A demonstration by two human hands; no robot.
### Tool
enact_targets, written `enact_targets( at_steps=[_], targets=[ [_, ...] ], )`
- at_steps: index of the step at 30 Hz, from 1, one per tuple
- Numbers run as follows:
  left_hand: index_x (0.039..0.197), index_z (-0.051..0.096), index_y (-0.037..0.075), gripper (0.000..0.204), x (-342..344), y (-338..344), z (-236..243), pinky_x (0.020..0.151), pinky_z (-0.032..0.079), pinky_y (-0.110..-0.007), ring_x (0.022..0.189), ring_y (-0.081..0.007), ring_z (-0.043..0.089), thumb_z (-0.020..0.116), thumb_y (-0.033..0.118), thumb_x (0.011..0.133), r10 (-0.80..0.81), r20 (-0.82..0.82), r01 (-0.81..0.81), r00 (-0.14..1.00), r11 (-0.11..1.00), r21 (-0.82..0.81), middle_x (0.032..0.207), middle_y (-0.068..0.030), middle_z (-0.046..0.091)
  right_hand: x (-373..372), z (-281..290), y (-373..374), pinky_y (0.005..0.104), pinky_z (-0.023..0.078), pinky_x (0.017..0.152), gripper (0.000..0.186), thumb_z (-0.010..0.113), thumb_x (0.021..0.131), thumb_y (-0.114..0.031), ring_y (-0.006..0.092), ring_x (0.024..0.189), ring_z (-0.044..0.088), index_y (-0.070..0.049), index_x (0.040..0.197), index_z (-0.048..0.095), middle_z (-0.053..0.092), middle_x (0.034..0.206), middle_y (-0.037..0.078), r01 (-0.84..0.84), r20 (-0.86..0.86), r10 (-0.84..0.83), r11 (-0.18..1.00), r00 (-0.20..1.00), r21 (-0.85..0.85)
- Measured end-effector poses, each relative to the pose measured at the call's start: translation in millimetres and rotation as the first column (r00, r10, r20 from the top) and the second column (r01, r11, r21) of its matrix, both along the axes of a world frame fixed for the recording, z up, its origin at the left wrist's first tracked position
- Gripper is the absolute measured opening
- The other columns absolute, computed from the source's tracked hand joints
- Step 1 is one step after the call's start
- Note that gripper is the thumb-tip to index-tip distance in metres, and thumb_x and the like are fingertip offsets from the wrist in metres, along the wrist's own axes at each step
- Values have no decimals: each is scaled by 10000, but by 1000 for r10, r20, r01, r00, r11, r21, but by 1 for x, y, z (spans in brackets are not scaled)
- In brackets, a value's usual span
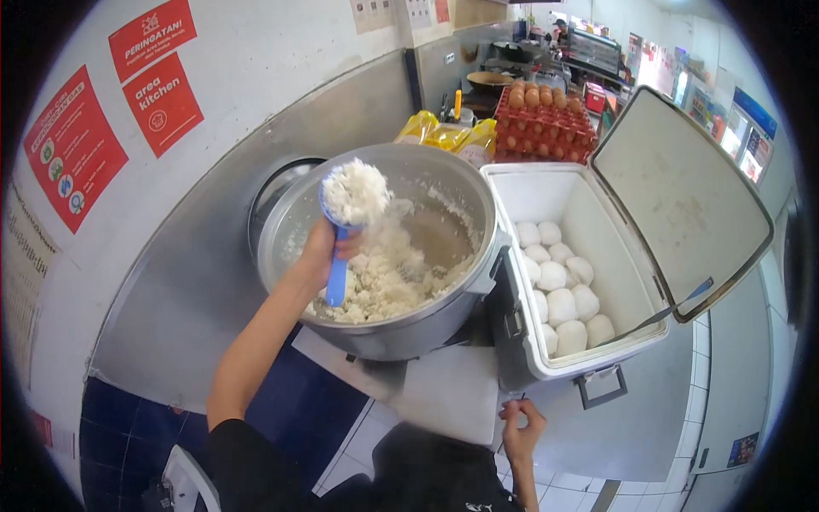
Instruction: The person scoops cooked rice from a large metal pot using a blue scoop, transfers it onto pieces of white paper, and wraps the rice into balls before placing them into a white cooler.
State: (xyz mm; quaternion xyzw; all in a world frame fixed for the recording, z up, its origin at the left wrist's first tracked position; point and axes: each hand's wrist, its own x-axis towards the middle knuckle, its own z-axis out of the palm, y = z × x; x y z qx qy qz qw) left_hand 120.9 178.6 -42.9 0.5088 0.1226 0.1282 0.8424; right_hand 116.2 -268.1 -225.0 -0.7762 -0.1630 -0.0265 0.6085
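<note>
Lifting white rice (357,193) in a blue scoop (338,277) above a large metal pot (401,346), with handle gripped firmly in the left hand (322,250). Holding the right hand (522,431) low, near the close corner of an open cool box (567,200), with fingers bent inward; cannot tell whether pinching something small and dark. Heaped above the scoop's rim, so likely to shed grains if tilted or swung sideways. Still within the pot's outline as seen from above, hence fairly safe to spill back there; messier if carried past the edge, onto the white sheet (450,388) just below. Possibly hot too, judging by faint haze over the pot, with some risk to bare fingers from slipping toward the load. Also propped across the cool box's edge beside white round bundles (560,305): a long blue-tipped utensil (657,317), perhaps liable to topple if knocked.
</note>
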Motion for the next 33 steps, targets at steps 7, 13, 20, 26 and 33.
enact_targets(
  at_steps=[7, 13, 20, 26, 33],
  targets=[
    [908, 488, 66, 269, -40, -98, 21, 399, 259, -210, 489, -46, 298, 404, 285, 1041, 145, 274, -45, 951, 939, -342, 682, 13, 379, -3, -87, 19, 400, 528, 772, 108, 666, 894, -132, 303, 818, 688, -35, 869, 709, 706, 837, 121, -324, -2, 354, 854, 935, -407],
    [1316, 496, 127, 542, -96, -191, -105, 551, 499, -295, 722, -193, 628, 396, 565, 1013, 107, 355, 90, 929, 865, -494, 1018, -54, 634, -14, -147, 3, 466, 443, 1044, 263, 662, 873, -174, 315, 1224, 550, -59, 1107, 693, 618, 1283, 135, -395, 0, 516, 654, 856, -645],
    [1341, 492, 49, 410, -137, -288, -195, 681, 571, -290, 874, -157, 668, 548, 302, 1023, 167, -408, -281, 898, 930, -237, 1095, -66, 653, -32, -138, -13, 421, 438, 1080, 240, 629, 886, -116, 346, 1244, 553, -44, 1106, 694, 629, 1280, 158, -495, -129, 535, 628, 835, -601],
    [1070, 599, 70, 327, -109, -248, -261, 383, 292, -254, 444, -64, 367, 392, 323, 1068, 45, -587, -255, 808, 926, -279, 665, 12, 511, -31, -135, -26, 391, 553, 804, 147, 609, 885, -17, 340, 919, 693, -18, 1001, 701, 716, 991, 167, -353, -296, 245, 846, 923, -400],
    [1316, 569, 113, 408, -94, -244, -281, 734, 565, -465, 900, -417, 672, 648, 214, 929, 268, -253, 119, 930, 431, 895, 1061, -203, 662, -5, -101, 20, 402, 547, 778, 120, 615, 869, -21, 343, 844, 691, -17, 964, 690, 708, 941, 156, -223, -236, 160, 938, 959, -267]
  ],
)
